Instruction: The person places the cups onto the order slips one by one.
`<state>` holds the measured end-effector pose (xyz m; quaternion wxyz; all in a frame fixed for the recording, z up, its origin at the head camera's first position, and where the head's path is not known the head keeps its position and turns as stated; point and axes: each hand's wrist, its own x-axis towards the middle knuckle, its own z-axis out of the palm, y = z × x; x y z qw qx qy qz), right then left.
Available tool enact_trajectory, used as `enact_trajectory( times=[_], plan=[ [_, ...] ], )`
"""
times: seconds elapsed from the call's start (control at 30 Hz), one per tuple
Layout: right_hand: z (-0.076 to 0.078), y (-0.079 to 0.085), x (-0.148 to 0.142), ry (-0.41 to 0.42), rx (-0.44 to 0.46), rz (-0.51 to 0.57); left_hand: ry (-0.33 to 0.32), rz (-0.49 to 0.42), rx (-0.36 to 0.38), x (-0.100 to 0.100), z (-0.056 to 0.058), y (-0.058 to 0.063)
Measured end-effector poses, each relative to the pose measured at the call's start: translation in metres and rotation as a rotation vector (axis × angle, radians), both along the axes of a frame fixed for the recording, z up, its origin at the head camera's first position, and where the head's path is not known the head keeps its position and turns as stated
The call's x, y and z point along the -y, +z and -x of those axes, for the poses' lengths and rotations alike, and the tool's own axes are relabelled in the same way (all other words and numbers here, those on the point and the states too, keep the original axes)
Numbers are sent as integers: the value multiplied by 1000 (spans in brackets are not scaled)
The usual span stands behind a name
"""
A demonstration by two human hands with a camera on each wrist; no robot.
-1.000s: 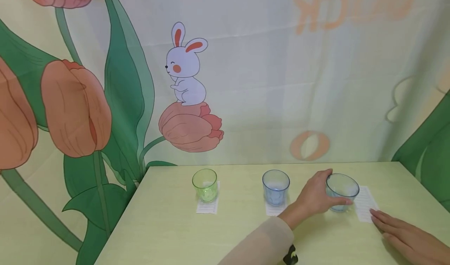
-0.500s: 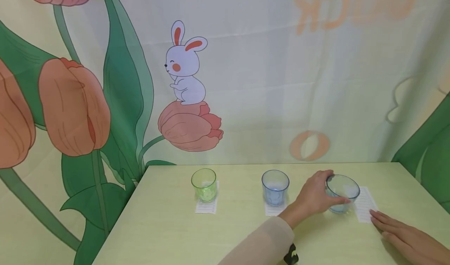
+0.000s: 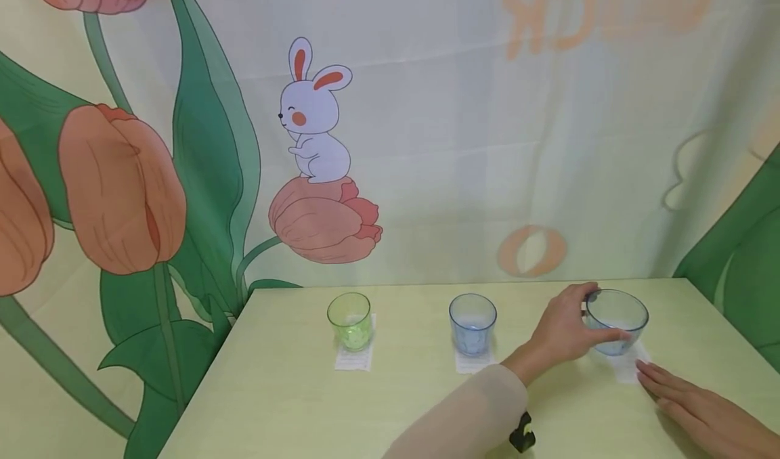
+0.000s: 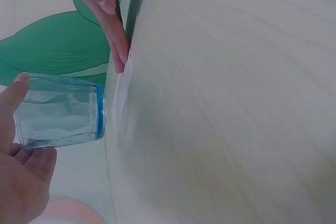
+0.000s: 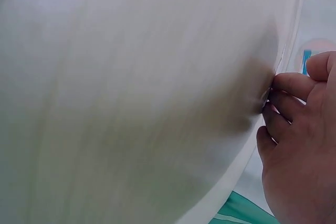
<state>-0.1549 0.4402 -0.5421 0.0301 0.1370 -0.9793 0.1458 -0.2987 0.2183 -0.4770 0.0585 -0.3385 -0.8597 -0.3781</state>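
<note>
My left hand grips a clear blue glass, thumb on its near side and fingers round the far side. In the left wrist view the same glass is held just off the table, its blue base facing a white paper slip. Beneath the glass in the head view lies that slip with faint printed lines, partly covered. My right hand rests low on the table, fingers fairly straight, fingertips at the slip's right edge. The right wrist view shows the right hand with its fingertips down at the table surface.
A second blue glass stands on its own paper slip in the middle. Farther left, a green glass stands on another slip. A printed curtain hangs behind the pale table's back edge.
My left hand has lifted the blue glass and carried it to the right, from beside the paper slip to over it. The right hand stays at the slip's edge.
</note>
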Motion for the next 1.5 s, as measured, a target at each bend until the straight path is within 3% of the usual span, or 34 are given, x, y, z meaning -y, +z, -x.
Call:
enact_trajectory(
  times=[0.17,0.5,0.77,1.33,1.5],
  plan=[
    [0,1,-1,-1,2,10,-31,-44,65,-16,3,-3],
    [-2,-4,-4,80,-133,-71,-23,47,35,-29,4,-5],
    [-4,-2,-1,63,-122,-31,-5,96,46,-39,1,-6],
    [-4,0,-4,65,-148,2,37,41,88,-46,1,-13],
    [-5,-1,-3,41,-109,-11,64,25,123,-50,-3,-13]
  ],
)
